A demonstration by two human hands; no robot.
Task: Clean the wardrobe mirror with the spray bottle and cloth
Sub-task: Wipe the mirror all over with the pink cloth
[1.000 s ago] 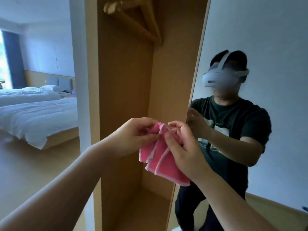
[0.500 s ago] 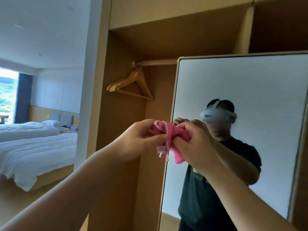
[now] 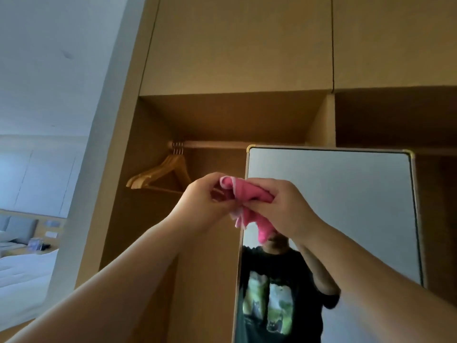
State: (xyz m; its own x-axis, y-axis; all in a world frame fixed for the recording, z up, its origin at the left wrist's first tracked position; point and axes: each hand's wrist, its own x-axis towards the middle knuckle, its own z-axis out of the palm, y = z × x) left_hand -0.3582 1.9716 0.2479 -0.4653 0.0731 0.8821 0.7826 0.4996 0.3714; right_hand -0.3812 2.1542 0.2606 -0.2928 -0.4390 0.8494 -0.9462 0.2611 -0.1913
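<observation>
Upward is where the view is tilting since half a second ago: the mirror's whole top edge is now showing, and both hands are carrying the cloth closer to its top left corner.

The wardrobe (image 3: 235,45) is filling most of the view, its flat matte wood panels meeting in thin dark seams above two open, shadowed bays. A pale, smooth wall (image 3: 61,70) is running down its left side. The mirror (image 3: 346,206) is standing in front of the bays, a tall glossy rectangle with rounded corners and a thin brass-coloured rim. Its glass is reflecting a grey surface and a person in a dark printed T-shirt. Open room is lying left of the rim, inside the left bay, and across the bare upper glass.

A bed (image 3: 22,280) with soft white bedding is showing at far left, well apart. A round rail (image 3: 212,144) is crossing the top of the left bay, and wooden hangers (image 3: 158,177) are hanging from it by wire hooks, near the left hand but apart from it.

The right hand (image 3: 284,209) is gripping the bunched cloth with curled fingers, in front of the glass. The left hand (image 3: 205,204) is pinching the cloth's left end, just left of the rim. The cloth (image 3: 249,194), pink and fuzzy with a paler hem, is spanning the two hands across the mirror's left rim, a crumpled tail hanging below. Whether it is touching the glass I cannot tell.
</observation>
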